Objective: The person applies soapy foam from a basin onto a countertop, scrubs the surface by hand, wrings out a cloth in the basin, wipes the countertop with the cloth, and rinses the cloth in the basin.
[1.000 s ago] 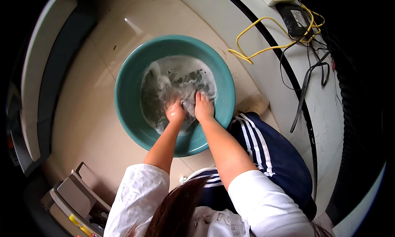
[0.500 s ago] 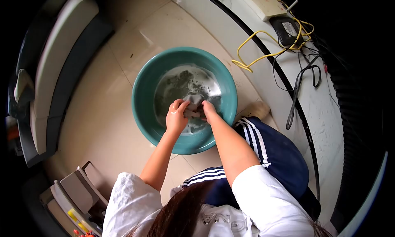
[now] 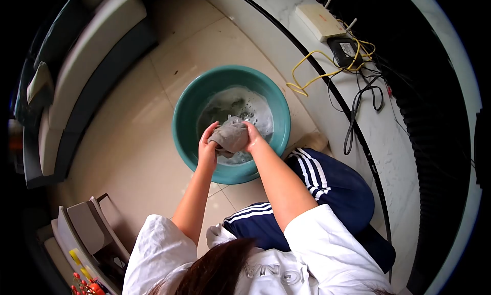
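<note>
A wet grey cloth (image 3: 230, 136) is bunched between my two hands, over the water in a green plastic basin (image 3: 185, 98). My left hand (image 3: 207, 143) grips its left side, fingers curled round the edge. On the other side my right hand (image 3: 252, 136) is closed on the cloth, with part of its fingers hidden behind it. Cloudy, soapy water (image 3: 261, 108) with foam and bubbles fills the bottom of the basin. What kind of garment or rag the cloth is, I cannot tell.
The basin stands on a beige tiled floor (image 3: 133, 131). To the right, a white ledge holds a router (image 3: 319, 22), a black adapter (image 3: 343, 51) and tangled cables (image 3: 358, 98). A sofa (image 3: 97, 44) is at the left, and a drawer unit (image 3: 89, 223) at the lower left.
Both hands have raised the cloth from the water's surface and spread a little farther apart. More of the cloth now shows between them. The camera view has shifted slightly.
</note>
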A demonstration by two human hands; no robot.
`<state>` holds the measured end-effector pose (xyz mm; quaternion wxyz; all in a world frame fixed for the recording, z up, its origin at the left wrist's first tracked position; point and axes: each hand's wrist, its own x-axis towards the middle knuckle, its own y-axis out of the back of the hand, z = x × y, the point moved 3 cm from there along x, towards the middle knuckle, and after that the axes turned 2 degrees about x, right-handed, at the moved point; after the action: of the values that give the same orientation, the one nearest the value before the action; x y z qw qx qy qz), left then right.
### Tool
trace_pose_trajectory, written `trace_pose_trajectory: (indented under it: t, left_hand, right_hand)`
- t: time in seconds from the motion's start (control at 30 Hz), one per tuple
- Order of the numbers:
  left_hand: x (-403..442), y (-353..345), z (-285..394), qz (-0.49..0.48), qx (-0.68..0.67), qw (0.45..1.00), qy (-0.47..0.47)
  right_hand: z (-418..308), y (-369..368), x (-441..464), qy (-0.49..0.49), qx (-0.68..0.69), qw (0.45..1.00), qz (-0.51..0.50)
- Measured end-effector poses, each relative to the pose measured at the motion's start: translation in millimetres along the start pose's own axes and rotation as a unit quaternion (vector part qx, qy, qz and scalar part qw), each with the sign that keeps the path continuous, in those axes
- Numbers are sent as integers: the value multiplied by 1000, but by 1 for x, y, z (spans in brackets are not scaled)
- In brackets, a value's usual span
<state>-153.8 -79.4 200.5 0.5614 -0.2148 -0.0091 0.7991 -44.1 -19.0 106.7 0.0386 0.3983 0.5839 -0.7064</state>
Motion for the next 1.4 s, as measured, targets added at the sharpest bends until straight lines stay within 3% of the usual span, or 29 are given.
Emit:
trace_pose_trajectory:
  t: [0.13,0.17,0.27,0.3,0.4,0.43,0.47,0.53,0.57,0.6,0.7,0.77,0.8,0.87,0.93,1.03,1.13,1.17,1.27,1.3,1.33,1.37,1.4]
  left_hand:
    - [13,-2,-26,92,-186,973,105]
    - [15,-9,-30,108,-241,955,135]
    - [23,-17,-38,121,-242,927,261]
    - [14,-20,-28,137,-180,923,310]
    - [3,-22,-15,262,-230,882,316]
    - [2,-30,-14,194,-238,905,296]
    - [5,-38,-17,222,-197,898,324]
    - [22,-56,-24,65,-203,954,209]
    - [44,-38,-56,82,-199,958,187]
    - [39,-46,-41,58,-217,940,255]
    - [46,-43,-47,78,-134,974,164]
    - [49,-35,-51,127,-122,973,150]
    - [53,-31,-50,144,-99,981,84]
    - [60,-25,-45,173,-54,982,-50]
    - [62,-21,-32,185,111,958,-187]
    - [47,-40,1,219,441,822,-287]
    - [48,-37,5,171,433,840,-280]
    - [46,-40,4,132,410,851,-300]
    - [38,-65,39,-104,492,801,-324]
    - [40,-68,48,-141,530,781,-299]
    - [45,-71,52,-163,546,774,-277]
    - [50,-71,53,-177,550,775,-255]
    - [54,-68,49,-186,536,787,-242]
  right_hand:
    - [-3,-22,-1,-39,-32,996,-80]
    - [-3,-27,-11,-45,-22,997,-62]
    - [-10,-11,-4,71,34,996,-32]
    - [-14,-1,0,111,34,993,5]
    - [-23,8,-7,168,39,981,86]
    - [-24,7,-14,159,45,984,63]
    - [-21,4,-17,113,33,993,17]
    - [-16,2,-17,21,7,997,-75]
    - [-12,7,-8,31,0,997,-71]
    - [-14,9,-10,-1,-10,998,-58]
    - [-21,9,-13,-92,-36,994,-46]
    - [-22,2,-8,-63,-53,996,25]
    - [-24,-2,-5,-48,-64,995,62]
    - [-20,25,39,95,-85,977,171]
    - [-12,-2,4,74,-50,982,165]
    - [9,-38,-36,-22,50,995,-78]
    - [20,-44,-23,7,87,993,-83]
    - [19,-44,-18,9,102,992,-73]
    - [23,-18,31,25,166,951,-259]
    - [25,-24,31,-79,474,837,-260]
    - [22,-36,23,-174,725,626,-229]
    - [18,-45,15,-248,890,344,-170]
    - [15,-49,9,-292,952,21,-90]
